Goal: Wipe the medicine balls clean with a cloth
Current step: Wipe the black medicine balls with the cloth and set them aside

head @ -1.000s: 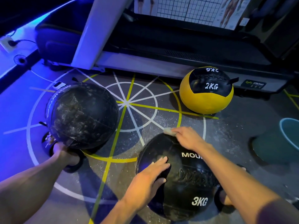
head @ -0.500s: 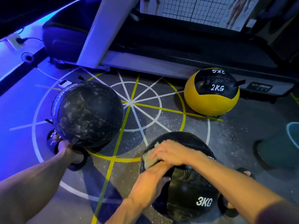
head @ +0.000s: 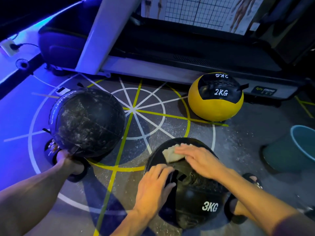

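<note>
The black 3KG medicine ball (head: 192, 188) sits on the gym floor (head: 238, 142) near its front edge, between the person's sandalled feet. A pale cloth (head: 171, 155) lies on the ball's top, and the right hand (head: 199, 160) presses it down with fingers laid flat and straight, covering the cloth's right part. The left hand (head: 154, 184) rests on the ball's left side, fingers spread and only lightly bent against the leather, steadying it rather than clutching anything.

To the left, a bigger black medicine ball (head: 87, 122) streaked with white dust stands on the painted circle markings (head: 134, 109), touching the person's left foot. Farther back and to the right, a yellow and black 2KG ball (head: 216, 97) rests just in front of the treadmill base (head: 170, 72). At the floor's right edge a teal bucket (head: 296, 147) is partly in view. White specks are scattered on the floor around the 3KG ball.
</note>
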`<state>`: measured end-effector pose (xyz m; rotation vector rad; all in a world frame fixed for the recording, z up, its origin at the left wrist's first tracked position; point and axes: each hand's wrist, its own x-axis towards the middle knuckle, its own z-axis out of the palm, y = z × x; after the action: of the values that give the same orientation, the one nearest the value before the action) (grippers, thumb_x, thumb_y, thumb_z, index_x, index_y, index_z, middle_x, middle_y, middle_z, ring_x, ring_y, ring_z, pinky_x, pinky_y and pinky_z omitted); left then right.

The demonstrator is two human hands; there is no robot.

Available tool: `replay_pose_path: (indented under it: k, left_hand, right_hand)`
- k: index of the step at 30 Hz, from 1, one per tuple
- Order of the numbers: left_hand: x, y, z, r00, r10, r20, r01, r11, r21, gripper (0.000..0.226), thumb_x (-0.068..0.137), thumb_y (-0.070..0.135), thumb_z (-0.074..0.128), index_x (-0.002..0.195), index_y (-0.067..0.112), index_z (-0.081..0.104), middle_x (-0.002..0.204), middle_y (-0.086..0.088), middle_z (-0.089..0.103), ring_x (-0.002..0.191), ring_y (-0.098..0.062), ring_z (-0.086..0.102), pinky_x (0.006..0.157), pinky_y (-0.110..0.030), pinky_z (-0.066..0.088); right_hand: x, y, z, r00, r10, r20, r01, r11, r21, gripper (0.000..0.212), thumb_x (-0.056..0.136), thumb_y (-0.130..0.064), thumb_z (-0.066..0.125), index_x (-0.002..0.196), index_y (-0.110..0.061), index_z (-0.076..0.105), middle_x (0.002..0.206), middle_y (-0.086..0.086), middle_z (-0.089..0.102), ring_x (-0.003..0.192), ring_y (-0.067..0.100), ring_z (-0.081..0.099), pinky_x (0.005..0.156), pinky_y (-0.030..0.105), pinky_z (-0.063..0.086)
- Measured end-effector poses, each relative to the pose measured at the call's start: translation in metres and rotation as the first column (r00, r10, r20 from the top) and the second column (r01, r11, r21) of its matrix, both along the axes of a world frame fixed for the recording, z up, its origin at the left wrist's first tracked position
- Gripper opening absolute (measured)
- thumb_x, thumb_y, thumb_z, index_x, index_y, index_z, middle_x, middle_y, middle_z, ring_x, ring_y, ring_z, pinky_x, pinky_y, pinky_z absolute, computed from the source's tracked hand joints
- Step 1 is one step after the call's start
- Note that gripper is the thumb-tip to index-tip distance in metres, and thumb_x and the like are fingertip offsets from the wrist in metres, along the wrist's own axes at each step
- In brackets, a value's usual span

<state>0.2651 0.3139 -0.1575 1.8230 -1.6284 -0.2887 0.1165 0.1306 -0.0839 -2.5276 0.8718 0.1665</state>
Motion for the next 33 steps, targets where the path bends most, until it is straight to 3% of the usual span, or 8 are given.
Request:
replay_pose_path:
  k: [3,9,15,19,21,25,29,33]
  left_hand:
    - [-0.010,0.004,0.001,0.981,0.164,-0.100,-0.157,0.985,0.071,0.037,0.087,0.055,0.073,0.115,0.039,0.055,0.117,0.026,0.053,0.101,0.002,0.056,0.080,-0.020,0.051]
    - [-0.010,0.014,-0.011,0.958,0.236,-0.163,-0.230,0.972,0.051,0.026,0.089,0.059,0.068,0.104,0.039,0.061,0.103,0.024,0.061,0.087,0.002,0.062,0.068,-0.021,0.051]
    - [-0.016,0.016,-0.019,0.978,0.205,-0.034,-0.205,0.979,0.016,0.042,0.093,0.057,0.065,0.126,0.033,0.071,0.135,0.020,0.065,0.128,-0.002,0.058,0.108,-0.031,0.049]
    - [-0.013,0.021,-0.021,0.992,0.110,0.066,-0.113,0.993,0.041,0.056,0.095,0.062,0.054,0.140,0.029,0.061,0.140,0.014,0.062,0.131,-0.011,0.058,0.109,-0.034,0.049]
    - [-0.013,0.020,-0.018,0.991,0.105,0.081,-0.110,0.992,0.057,0.056,0.094,0.062,0.055,0.139,0.029,0.062,0.137,0.014,0.063,0.124,-0.012,0.060,0.103,-0.030,0.051]
    - [-0.013,0.016,-0.017,0.986,0.142,0.083,-0.149,0.985,0.082,0.059,0.095,0.067,0.049,0.141,0.032,0.060,0.147,0.017,0.056,0.132,-0.010,0.055,0.105,-0.031,0.051]
    - [-0.006,0.007,-0.011,0.988,0.131,0.075,-0.137,0.988,0.071,0.051,0.095,0.065,0.051,0.134,0.033,0.063,0.135,0.015,0.064,0.125,-0.014,0.061,0.099,-0.033,0.052]
    - [-0.001,0.000,-0.007,0.987,0.159,0.024,-0.160,0.978,0.136,0.060,0.096,0.070,0.046,0.143,0.035,0.057,0.148,0.019,0.054,0.135,-0.008,0.053,0.108,-0.032,0.047]
  right_hand:
    - [0.012,-0.007,0.000,0.969,-0.248,0.011,0.248,0.965,-0.090,0.048,0.105,-0.017,0.040,0.149,-0.037,0.048,0.161,-0.002,0.040,0.143,0.020,0.045,0.119,0.041,0.037]
    - [0.027,0.056,0.021,0.982,0.176,-0.070,-0.177,0.984,-0.010,0.048,0.105,-0.014,0.038,0.150,-0.026,0.049,0.161,-0.005,0.039,0.149,0.014,0.033,0.127,0.032,0.016]
    - [0.029,-0.017,0.009,0.959,-0.213,-0.185,0.156,0.947,-0.280,0.036,0.105,-0.022,0.040,0.135,-0.022,0.060,0.137,0.011,0.061,0.112,0.029,0.064,0.097,0.046,0.054]
    - [0.049,0.046,0.010,0.984,0.144,-0.105,-0.144,0.990,0.009,0.040,0.106,-0.021,0.040,0.142,-0.028,0.054,0.150,0.007,0.052,0.126,0.026,0.058,0.106,0.044,0.049]
    - [0.053,0.045,0.014,0.966,0.216,-0.141,-0.218,0.976,-0.004,0.041,0.103,-0.020,0.040,0.139,-0.033,0.057,0.145,0.002,0.057,0.128,0.025,0.057,0.106,0.047,0.049]
    - [0.047,-0.001,0.012,0.974,-0.144,-0.173,0.094,0.960,-0.264,0.037,0.104,-0.019,0.040,0.133,-0.028,0.061,0.127,0.009,0.067,0.108,0.027,0.066,0.092,0.043,0.056]
    - [0.031,0.038,0.024,0.995,0.068,-0.079,-0.069,0.998,-0.002,0.040,0.105,-0.022,0.042,0.141,-0.032,0.057,0.139,0.000,0.062,0.114,0.019,0.065,0.101,0.039,0.052]
    - [-0.011,0.007,0.031,0.963,-0.264,0.062,0.269,0.959,-0.088,0.037,0.106,-0.020,0.044,0.136,-0.031,0.063,0.111,-0.005,0.072,0.071,-0.001,0.056,0.071,0.021,0.049]
